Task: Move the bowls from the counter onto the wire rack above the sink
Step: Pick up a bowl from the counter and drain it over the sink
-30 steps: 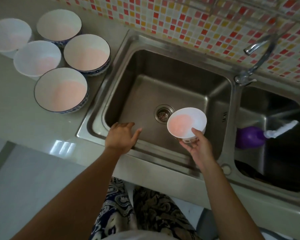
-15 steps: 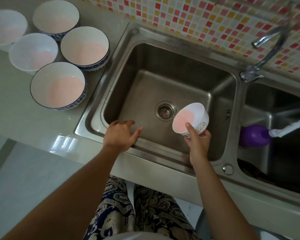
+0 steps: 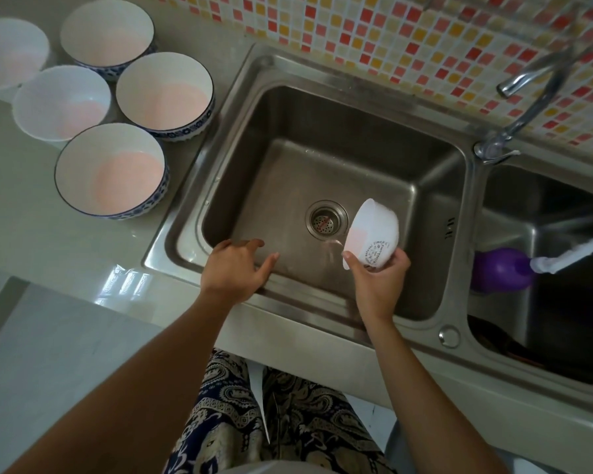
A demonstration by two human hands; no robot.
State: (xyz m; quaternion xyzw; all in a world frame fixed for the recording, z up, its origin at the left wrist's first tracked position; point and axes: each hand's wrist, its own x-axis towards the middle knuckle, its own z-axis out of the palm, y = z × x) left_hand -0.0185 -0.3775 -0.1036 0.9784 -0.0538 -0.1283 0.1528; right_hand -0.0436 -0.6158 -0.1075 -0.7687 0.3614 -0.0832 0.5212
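Five bowls wait on the counter (image 3: 42, 254) to the left of the sink (image 3: 435, 302), each upright with its mouth facing up and pinkish liquid pooled in the bottom: two plain white ones, far-left bowl (image 3: 11, 53) and second white bowl (image 3: 62, 100), and three with blue patterned rims, back patterned bowl (image 3: 107, 32), middle patterned bowl (image 3: 165, 94) and nearest patterned bowl (image 3: 110, 169). They stand close together, some rims touching or nearly so.

One more, a small white bowl (image 3: 377, 234), is held over the left sink basin just beside the drain (image 3: 326, 218). The right hand (image 3: 379, 282) grasps it from below, thumb on the rim and fingers curled round the printed outside wall. It is tipped steeply, mouth facing left and downward toward the drain, its axis near horizontal, and a thin stream of pink liquid runs off its lower lip into the basin.

The left hand (image 3: 233, 268) holds nothing; its grip is released, fingers spread and relaxed over the front edge of the sink.

As a judgement, the task is barely begun: no bowl can be seen on a rack, whose wires are hardly visible at the top edge. This bowl is being emptied first, and the other five appear to need the same before going up.
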